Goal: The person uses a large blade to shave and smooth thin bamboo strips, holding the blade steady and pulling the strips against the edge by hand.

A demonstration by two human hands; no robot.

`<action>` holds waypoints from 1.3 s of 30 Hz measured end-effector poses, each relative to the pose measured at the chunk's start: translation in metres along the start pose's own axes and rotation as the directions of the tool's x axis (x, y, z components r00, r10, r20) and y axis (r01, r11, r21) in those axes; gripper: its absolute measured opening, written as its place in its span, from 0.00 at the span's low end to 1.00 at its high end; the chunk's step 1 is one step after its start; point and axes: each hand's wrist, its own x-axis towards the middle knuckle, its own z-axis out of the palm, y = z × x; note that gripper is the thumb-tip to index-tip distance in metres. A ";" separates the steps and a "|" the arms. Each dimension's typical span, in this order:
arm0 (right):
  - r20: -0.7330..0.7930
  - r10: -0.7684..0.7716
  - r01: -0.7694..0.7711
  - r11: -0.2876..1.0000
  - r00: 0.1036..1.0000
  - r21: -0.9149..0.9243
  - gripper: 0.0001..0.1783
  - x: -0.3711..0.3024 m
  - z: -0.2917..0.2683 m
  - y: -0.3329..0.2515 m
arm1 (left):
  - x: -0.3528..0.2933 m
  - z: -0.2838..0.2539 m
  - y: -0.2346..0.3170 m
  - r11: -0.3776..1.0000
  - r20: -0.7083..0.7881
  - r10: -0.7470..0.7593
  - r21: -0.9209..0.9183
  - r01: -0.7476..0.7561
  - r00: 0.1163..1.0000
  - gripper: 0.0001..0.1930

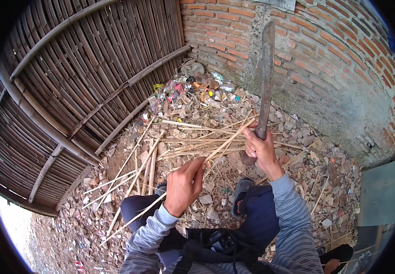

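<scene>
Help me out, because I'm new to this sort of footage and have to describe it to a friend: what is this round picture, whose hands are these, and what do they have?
There is no robot here, just a person's two bare hands. The single picture comes from a wide fisheye camera on that person's head, looking down, so straight edges bend and the corners go dark.

The left hand pinches a pale strip, which slants up to the right hand. That hand grips a long-bladed knife, its blade toward the top of the picture; whether it also holds the strip is hard to tell.

More loose strips lie on the stony ground, between a slatted wall and a brick wall.
</scene>
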 end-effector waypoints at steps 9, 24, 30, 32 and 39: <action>0.071 -0.144 0.141 0.989 0.987 0.036 0.08 -0.007 -0.003 -0.004 | 0.005 -0.026 0.016 0.907 0.350 -0.202 -0.285 0.309 0.915 0.10; 0.254 -0.191 0.301 0.795 0.948 -0.526 0.35 -0.012 -0.007 0.022 | 0.014 -0.015 0.011 0.870 0.308 -0.225 -0.364 0.332 0.925 0.09; 0.436 -0.313 0.531 0.370 0.844 -0.762 0.34 -0.022 0.017 0.030 | 0.009 -0.006 -0.004 0.824 0.242 -0.227 -0.468 0.319 0.943 0.07; 0.473 -0.320 0.563 0.314 0.821 -0.765 0.34 -0.021 0.019 0.036 | 0.004 0.001 -0.013 0.836 0.187 -0.212 -0.474 0.277 0.959 0.07; 0.139 -0.182 0.202 0.395 0.973 -0.896 0.33 0.025 -0.021 0.044 | -0.010 -0.020 -0.017 0.851 0.252 -0.315 -0.352 0.390 0.915 0.08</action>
